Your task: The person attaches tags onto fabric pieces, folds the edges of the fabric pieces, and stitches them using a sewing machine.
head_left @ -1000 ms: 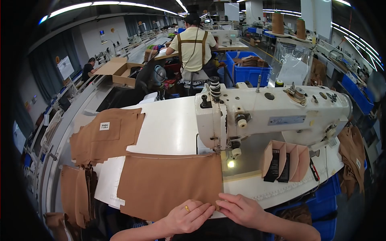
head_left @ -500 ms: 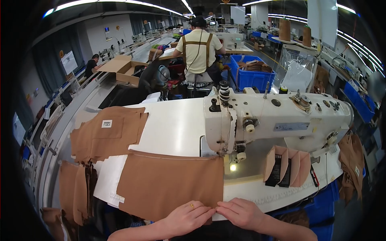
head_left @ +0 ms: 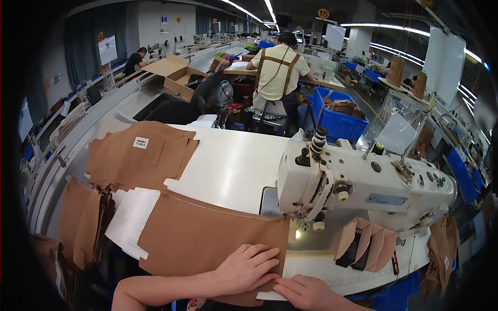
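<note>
A large brown fabric panel (head_left: 207, 233) lies on the white sewing table, its right edge beside the needle area of the sewing machine (head_left: 363, 181). My left hand (head_left: 250, 267), with a ring on one finger, rests on the panel near that edge, fingers stretched out over the cloth. My right hand (head_left: 305, 291) is at the panel's lower right edge, its fingers pressed together on the cloth; the fingertips are partly hidden. Both hands nearly touch.
More brown pieces, one with a white label (head_left: 140, 142), lie at the left. A divided pink holder (head_left: 365, 244) with black strips stands below the machine arm, beside a red-and-black tool (head_left: 395, 263). Brown cloth hangs at both sides. A person (head_left: 280, 72) sits ahead near a blue crate (head_left: 340, 116).
The view has tilted and shifted, so the machine appears lower and angled. My left hand has moved from the panel's lower edge up onto its surface; my right hand stays at the corner.
</note>
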### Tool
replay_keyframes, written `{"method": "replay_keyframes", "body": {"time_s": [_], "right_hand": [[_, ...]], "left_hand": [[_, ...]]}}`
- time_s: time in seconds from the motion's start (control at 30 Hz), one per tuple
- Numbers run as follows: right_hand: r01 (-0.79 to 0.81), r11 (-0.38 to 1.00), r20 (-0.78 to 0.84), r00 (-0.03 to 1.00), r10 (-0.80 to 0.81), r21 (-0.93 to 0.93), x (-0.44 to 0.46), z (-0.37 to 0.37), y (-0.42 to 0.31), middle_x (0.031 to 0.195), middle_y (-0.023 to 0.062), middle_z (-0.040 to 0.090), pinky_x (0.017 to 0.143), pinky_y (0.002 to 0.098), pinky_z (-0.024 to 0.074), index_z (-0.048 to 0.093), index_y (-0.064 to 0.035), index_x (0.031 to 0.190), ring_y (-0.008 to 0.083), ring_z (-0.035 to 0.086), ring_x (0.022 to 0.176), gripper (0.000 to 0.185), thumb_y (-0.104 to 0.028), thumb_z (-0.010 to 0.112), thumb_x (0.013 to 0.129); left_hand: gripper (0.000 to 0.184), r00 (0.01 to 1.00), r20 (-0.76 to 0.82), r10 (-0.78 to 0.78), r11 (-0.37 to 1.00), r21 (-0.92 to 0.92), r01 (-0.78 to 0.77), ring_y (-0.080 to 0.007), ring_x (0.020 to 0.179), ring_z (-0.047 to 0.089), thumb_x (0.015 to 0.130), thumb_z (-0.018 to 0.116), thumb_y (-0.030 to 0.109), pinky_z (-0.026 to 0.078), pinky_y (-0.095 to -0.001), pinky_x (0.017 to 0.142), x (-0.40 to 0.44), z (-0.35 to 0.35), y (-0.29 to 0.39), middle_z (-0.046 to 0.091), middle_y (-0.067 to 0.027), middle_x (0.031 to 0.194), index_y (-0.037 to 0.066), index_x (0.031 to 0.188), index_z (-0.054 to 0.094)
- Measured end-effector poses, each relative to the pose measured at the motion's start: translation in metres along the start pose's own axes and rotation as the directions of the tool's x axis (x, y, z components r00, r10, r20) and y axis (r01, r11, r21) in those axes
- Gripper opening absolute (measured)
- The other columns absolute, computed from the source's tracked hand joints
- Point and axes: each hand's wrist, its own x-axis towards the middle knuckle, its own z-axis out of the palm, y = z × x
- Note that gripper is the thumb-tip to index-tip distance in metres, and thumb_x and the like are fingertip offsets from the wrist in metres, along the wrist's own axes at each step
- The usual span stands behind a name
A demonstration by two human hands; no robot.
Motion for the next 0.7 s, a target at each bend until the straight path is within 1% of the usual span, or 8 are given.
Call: {"method": "replay_keyframes", "body": {"time_s": [0.03, 0.13, 0.23, 0.33, 0.43, 0.53, 0.7], "right_hand": [[0.010, 1.000, 0.004, 1.000, -0.010, -0.002, 0.001, -0.001, 0.001, 0.114, 0.0138, 0.066, 0.066, 0.0336, 0.0517, 0.064, 0.0023, 0.110, 0.0235, 0.059, 0.076, 0.037, -0.010, 0.061, 0.075], [0.031, 1.000, 0.022, 0.999, -0.031, -0.004, 0.005, -0.005, 0.005, 0.116, 0.0148, 0.065, 0.066, 0.0331, 0.0522, 0.063, 0.0023, 0.112, 0.0243, 0.060, 0.078, 0.038, -0.010, 0.061, 0.076], [0.020, 1.000, 0.057, 0.998, -0.020, 0.008, 0.004, -0.004, 0.013, 0.117, 0.0154, 0.065, 0.067, 0.0333, 0.0527, 0.063, 0.0022, 0.113, 0.0248, 0.060, 0.080, 0.039, -0.010, 0.062, 0.076], [0.019, 1.000, 0.054, 0.998, -0.020, 0.022, 0.006, -0.004, 0.022, 0.118, 0.0145, 0.065, 0.067, 0.0333, 0.0533, 0.063, 0.0016, 0.114, 0.0247, 0.061, 0.081, 0.040, -0.010, 0.062, 0.076], [0.005, 1.000, 0.073, 0.997, -0.007, 0.027, 0.006, -0.003, 0.028, 0.119, 0.0140, 0.065, 0.067, 0.0333, 0.0537, 0.064, 0.0010, 0.115, 0.0246, 0.062, 0.083, 0.040, -0.011, 0.062, 0.076], [0.003, 1.000, 0.077, 0.997, -0.003, 0.004, 0.006, -0.001, 0.034, 0.120, 0.0130, 0.065, 0.068, 0.0330, 0.0539, 0.064, 0.0000, 0.115, 0.0242, 0.063, 0.086, 0.040, -0.011, 0.064, 0.076], [-0.047, 0.998, 0.093, 0.994, 0.050, -0.031, 0.008, 0.000, 0.039, 0.121, 0.0110, 0.066, 0.068, 0.0322, 0.0546, 0.065, -0.0035, 0.115, 0.0241, 0.064, 0.089, 0.039, -0.011, 0.065, 0.076]], "left_hand": [[0.035, 1.000, 0.007, -0.017, 1.000, -0.005, 0.017, -0.0325, 0.119, 0.054, 0.086, 0.072, 0.028, 0.043, -0.0446, 0.098, 0.001, -0.003, 0.001, 0.063, -0.0123, 0.129, 0.006, 0.112, 0.067], [0.035, 0.997, 0.076, 0.007, 0.995, 0.097, -0.015, -0.0251, 0.112, 0.057, 0.091, 0.069, 0.034, 0.046, -0.0381, 0.089, 0.007, -0.007, -0.008, 0.062, -0.0061, 0.123, 0.010, 0.116, 0.065], [0.044, 0.990, 0.142, -0.022, 0.996, 0.094, 0.008, -0.0254, 0.119, 0.054, 0.094, 0.066, 0.041, 0.044, -0.0396, 0.093, 0.008, -0.005, -0.015, 0.059, -0.0061, 0.137, 0.009, 0.124, 0.063], [0.044, 0.993, 0.118, -0.020, 0.995, 0.101, 0.008, -0.0252, 0.118, 0.055, 0.094, 0.066, 0.041, 0.044, -0.0394, 0.092, 0.013, -0.002, -0.019, 0.059, -0.0063, 0.134, 0.008, 0.123, 0.063], [0.042, 0.993, 0.119, -0.026, 0.997, 0.073, 0.018, -0.0292, 0.118, 0.054, 0.097, 0.061, 0.038, 0.045, -0.0405, 0.095, 0.018, -0.002, -0.023, 0.059, -0.0112, 0.136, 0.005, 0.122, 0.061], [0.041, 0.994, 0.104, -0.032, 0.997, 0.067, 0.025, -0.0291, 0.118, 0.054, 0.096, 0.061, 0.037, 0.045, -0.0405, 0.094, 0.023, 0.001, -0.028, 0.059, -0.0113, 0.135, 0.004, 0.121, 0.062], [0.041, 0.994, 0.107, -0.030, 0.998, 0.063, 0.023, -0.0292, 0.118, 0.054, 0.096, 0.062, 0.036, 0.044, -0.0407, 0.094, 0.029, 0.003, -0.036, 0.059, -0.0115, 0.136, 0.005, 0.122, 0.062]]}}
